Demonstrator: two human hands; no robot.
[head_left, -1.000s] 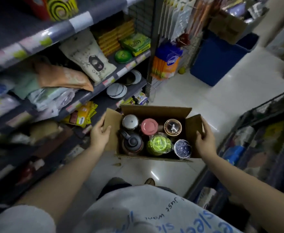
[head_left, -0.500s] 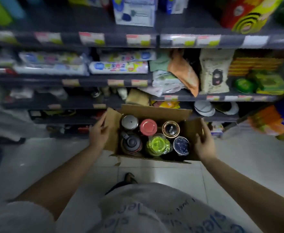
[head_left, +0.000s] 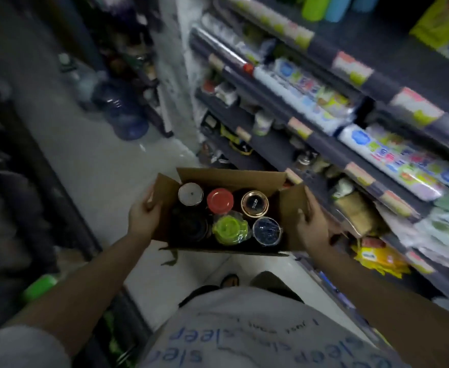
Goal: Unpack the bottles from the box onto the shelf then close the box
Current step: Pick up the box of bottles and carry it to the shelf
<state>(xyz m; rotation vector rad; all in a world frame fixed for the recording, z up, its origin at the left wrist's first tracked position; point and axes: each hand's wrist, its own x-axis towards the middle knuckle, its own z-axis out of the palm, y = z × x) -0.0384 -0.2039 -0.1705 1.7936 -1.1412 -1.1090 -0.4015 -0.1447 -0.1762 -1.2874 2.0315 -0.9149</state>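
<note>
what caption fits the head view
Both hands, left and right, carry an open box of bottles beside shelves.

A dim shop aisle seen from above, with a pale glossy tiled floor (head_left: 104,166) running away between dark racks. On the right, tiered dark shelves (head_left: 324,144) carry price labels along their edges and rows of packaged goods, among them white packs with blue and green print (head_left: 393,152) and yellow packets (head_left: 377,257) lower down. A large blue water jug (head_left: 124,112) stands on the floor far ahead. The left rack (head_left: 19,181) is blurred and shadowed.
</note>
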